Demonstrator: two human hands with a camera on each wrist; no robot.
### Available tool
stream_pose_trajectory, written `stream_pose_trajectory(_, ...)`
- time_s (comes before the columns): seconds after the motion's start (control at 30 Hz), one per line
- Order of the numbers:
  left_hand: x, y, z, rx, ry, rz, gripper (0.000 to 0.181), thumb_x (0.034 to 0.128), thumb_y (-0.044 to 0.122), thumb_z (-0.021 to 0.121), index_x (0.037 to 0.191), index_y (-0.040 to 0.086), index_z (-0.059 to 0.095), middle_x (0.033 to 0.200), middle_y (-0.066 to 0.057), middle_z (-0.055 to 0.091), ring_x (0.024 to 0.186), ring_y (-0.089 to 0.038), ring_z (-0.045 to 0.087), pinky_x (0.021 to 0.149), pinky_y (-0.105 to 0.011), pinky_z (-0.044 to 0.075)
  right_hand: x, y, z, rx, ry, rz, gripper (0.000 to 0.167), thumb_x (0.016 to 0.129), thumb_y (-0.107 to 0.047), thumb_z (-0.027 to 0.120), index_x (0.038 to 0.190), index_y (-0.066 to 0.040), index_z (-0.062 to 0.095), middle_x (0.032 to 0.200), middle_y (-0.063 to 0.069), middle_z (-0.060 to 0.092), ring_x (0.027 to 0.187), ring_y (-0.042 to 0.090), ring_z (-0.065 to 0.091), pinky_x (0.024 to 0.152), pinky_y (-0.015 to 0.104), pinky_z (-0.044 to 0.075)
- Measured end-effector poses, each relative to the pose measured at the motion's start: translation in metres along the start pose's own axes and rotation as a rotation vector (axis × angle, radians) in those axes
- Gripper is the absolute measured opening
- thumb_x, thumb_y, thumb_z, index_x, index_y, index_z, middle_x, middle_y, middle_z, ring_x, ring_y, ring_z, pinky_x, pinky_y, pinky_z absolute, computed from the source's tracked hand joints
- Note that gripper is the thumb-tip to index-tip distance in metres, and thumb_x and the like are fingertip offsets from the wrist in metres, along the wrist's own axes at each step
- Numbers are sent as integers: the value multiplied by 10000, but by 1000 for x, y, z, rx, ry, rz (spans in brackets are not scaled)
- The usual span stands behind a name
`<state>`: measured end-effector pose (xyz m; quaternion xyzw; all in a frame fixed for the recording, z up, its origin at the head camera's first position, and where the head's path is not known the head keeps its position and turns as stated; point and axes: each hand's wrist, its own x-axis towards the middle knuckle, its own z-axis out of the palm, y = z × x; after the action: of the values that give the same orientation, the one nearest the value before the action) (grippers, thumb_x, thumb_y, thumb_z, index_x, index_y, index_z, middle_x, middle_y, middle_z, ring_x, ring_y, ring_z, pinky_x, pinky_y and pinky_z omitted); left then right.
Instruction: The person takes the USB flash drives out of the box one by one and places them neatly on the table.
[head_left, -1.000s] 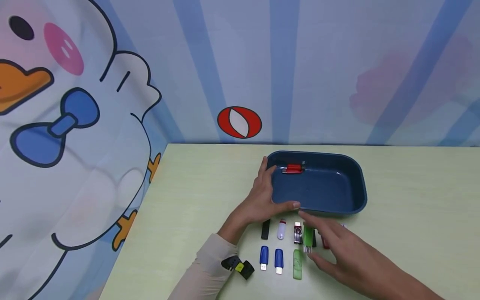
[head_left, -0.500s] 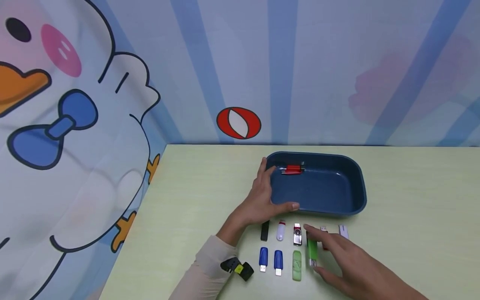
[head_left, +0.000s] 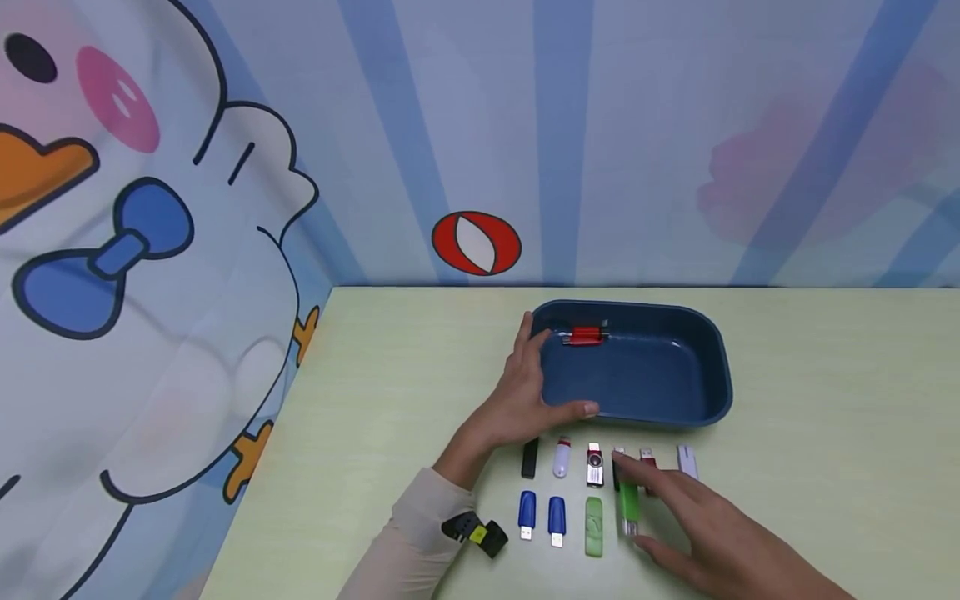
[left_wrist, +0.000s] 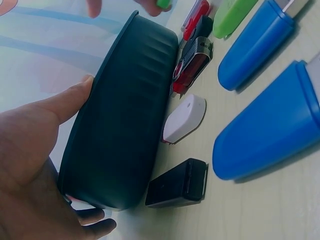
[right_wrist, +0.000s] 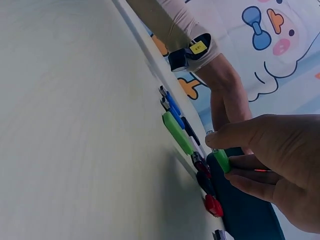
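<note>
My right hand (head_left: 705, 525) pinches a bright green USB flash drive (head_left: 628, 505) between thumb and fingers, with its metal plug toward the thumb. It is held over the table in front of the bin; the right wrist view shows the same green drive (right_wrist: 222, 161) off the tabletop. My left hand (head_left: 517, 404) grips the near-left corner of a dark blue plastic bin (head_left: 637, 379). The thumb presses its front rim and the fingers lie along its left side. Inside the bin, at the back left, are red flash drives (head_left: 585, 335).
Flash drives lie in two rows before the bin: black (head_left: 530, 458), white (head_left: 561, 460), red-and-silver (head_left: 595, 468), red (head_left: 648, 457) and pale lilac (head_left: 687, 461) behind; two blue ones (head_left: 527, 510) and a light green one (head_left: 594, 527) nearer. A patterned wall (head_left: 637, 142) stands behind the table.
My right hand has shifted slightly right and nearer with the green flash drive, uncovering drives in the back row. My left hand stays on the bin.
</note>
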<state>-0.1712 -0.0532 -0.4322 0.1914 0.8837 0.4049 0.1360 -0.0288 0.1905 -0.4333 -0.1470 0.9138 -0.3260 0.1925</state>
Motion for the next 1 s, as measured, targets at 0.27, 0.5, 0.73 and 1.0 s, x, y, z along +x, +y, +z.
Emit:
stream_pose_trajectory(0.27, 2, 2, 2, 8, 10, 15, 1162, 868, 502, 826, 1698, 83, 129, 1797, -24, -157, 1656, -360, 99, 1259, -650, 288, 0, 3, 7, 49, -27, 97, 892, 870, -480, 859, 1625, -392, 394, 1584, 45, 556, 1380, 381, 572, 963, 564, 602)
stream_pose_trajectory(0.5, 1, 1, 1, 3, 16, 1, 1172, 863, 502, 835, 1700, 83, 128, 1795, -5, -167, 1656, -359, 93, 1258, -655, 285, 0, 3, 11, 11, -41, 99, 870, 873, -524, 842, 1616, -395, 408, 1573, 25, 562, 1352, 362, 594, 935, 558, 616)
stream_pose_trajectory(0.73, 0, 0, 1, -1, 14, 5, 1174, 869, 492, 840, 1700, 79, 121, 1794, -5, -171, 1655, -356, 91, 1267, -646, 273, 0, 5, 14, -42, -40, 90, 855, 889, -540, 820, 1621, -404, 399, 1556, 45, 571, 1308, 317, 617, 941, 543, 616)
stream_pose_trajectory(1.0, 0, 0, 1, 6, 8, 0, 1170, 873, 487, 835, 1700, 78, 116, 1794, -17, -172, 1657, -362, 83, 1264, -652, 271, 1, 6, 17, -91, -47, 63, 844, 912, -535, 798, 1632, -402, 379, 1537, 71, 584, 1297, 297, 626, 959, 534, 606)
